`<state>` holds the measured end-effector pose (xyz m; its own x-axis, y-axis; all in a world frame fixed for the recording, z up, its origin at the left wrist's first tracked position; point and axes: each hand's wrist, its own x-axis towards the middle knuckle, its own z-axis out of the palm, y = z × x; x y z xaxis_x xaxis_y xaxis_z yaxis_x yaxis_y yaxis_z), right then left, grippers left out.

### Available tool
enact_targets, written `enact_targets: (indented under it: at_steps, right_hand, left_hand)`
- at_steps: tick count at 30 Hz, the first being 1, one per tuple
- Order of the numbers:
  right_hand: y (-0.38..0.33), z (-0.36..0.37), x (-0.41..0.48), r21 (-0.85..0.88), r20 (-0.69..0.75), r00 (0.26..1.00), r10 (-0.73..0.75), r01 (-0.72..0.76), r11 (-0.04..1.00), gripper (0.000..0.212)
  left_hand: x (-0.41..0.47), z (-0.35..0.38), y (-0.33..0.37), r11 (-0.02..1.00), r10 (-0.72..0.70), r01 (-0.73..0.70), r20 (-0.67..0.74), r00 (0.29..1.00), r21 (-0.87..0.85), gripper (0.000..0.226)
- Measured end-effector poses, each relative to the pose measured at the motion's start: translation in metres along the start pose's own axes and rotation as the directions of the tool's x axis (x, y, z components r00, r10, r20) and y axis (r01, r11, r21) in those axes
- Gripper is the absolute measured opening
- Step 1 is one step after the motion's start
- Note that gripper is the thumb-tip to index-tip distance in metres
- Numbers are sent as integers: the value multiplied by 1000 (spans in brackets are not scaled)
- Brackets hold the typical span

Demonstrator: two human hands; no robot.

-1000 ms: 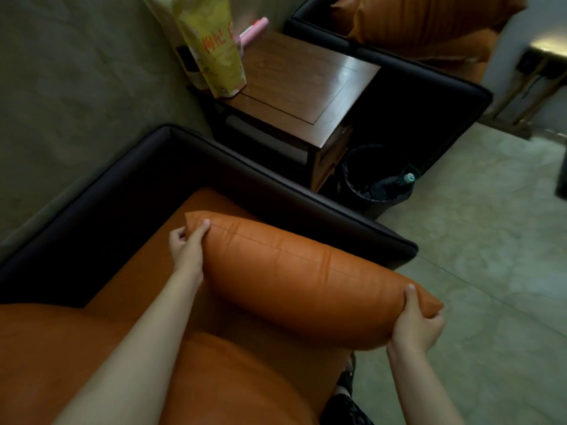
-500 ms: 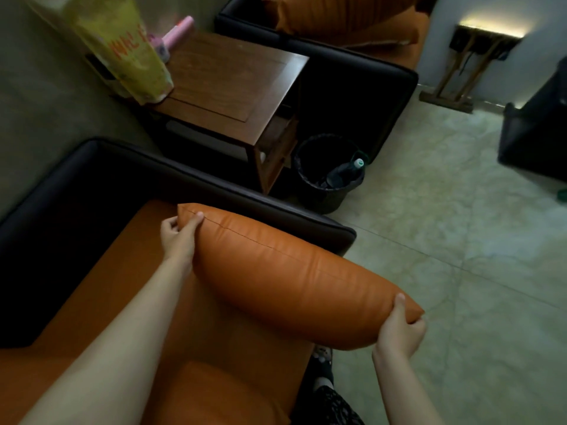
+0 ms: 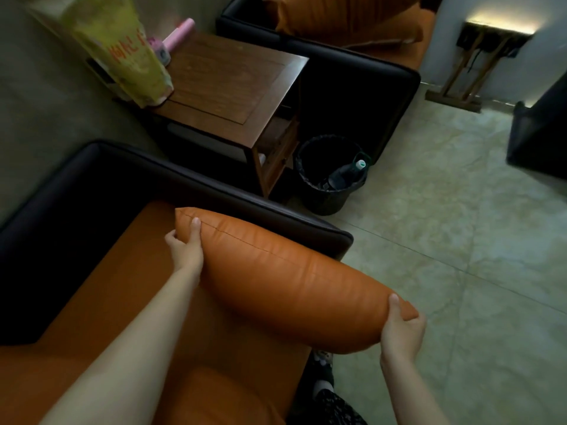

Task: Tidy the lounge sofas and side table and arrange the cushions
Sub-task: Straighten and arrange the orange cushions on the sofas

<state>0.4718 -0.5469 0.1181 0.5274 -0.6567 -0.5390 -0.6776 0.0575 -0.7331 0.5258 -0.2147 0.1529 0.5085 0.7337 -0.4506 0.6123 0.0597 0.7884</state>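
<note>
the job looks about midway. the orange leather cushion point(image 3: 285, 277) is not yet placed: it is held lengthwise just beside the dark armrest point(image 3: 245, 200) of the near sofa, above the orange seat point(image 3: 116, 289). its near end pokes out past the seat's front edge, over the floor. the left hand point(image 3: 185, 250) has its grip pinching the far corner, thumb on top by the seam and fingers curled behind. the right hand point(image 3: 402, 331) has its grip clamped round the near corner, thumb across the face. whether the cushion's lower edge rests on the seat i cannot tell.

what is left, by my reckoning, is setting this cushion in its place on the seat, and then the side table. its tabletop point(image 3: 233, 84) carries a yellow-green bag point(image 3: 122, 50) and a pink roller-like object point(image 3: 179, 33) at the wall side, both apparently not yet tidied. the far sofa point(image 3: 352, 75) holds a second cushion point(image 3: 337, 16) slumped at an angle, which may want straightening. a bottle point(image 3: 346, 173) lies in the black wastebasket point(image 3: 322, 200) beside the table, so some clearing seems done.
</note>
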Motion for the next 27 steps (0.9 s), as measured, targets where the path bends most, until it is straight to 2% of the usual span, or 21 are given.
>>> enact_targets:
  at_steps: [2, 4, 8, 13, 16, 20, 22, 27]
  right_hand:
    - [-12, -1, -3, -151, -24, 979, -204, 198, 968, 53]
    - [-28, 5, -10, -273, 23, 917, -399, 389, 880, 55]
    - [-58, 40, -25, -239, 179, 841, -511, 541, 806, 54]
    - [-68, 76, -40, -210, 357, 753, -552, 641, 738, 54]
    - [-62, 87, -51, -246, 549, 672, -497, 698, 673, 66]
    - [-47, 96, -58, -333, 752, 503, -426, 847, 414, 88]
    - [-41, 99, -57, -348, 789, 453, -416, 886, 305, 92]
    - [-38, 110, -50, -373, 793, 422, -439, 907, 196, 90]
  left_hand:
    - [-6, 3, -4, 1000, -1, 1, 16, 1000, -12, 78]
    - [-11, 4, -8, 1000, -1, 1, 36, 999, -22, 86]
    - [-13, 1, -10, 999, -38, 40, 57, 998, -31, 101]
    - [-24, 0, -14, 988, -130, 136, 76, 989, -72, 113]
    - [-36, 10, -21, 978, -194, 198, 65, 979, -63, 122]
    - [-42, 24, -35, 951, -288, 289, 26, 957, -110, 131]
    - [-39, 31, -38, 949, -298, 295, -6, 955, -113, 131]
    - [-30, 41, -36, 953, -297, 291, -83, 951, -84, 127]
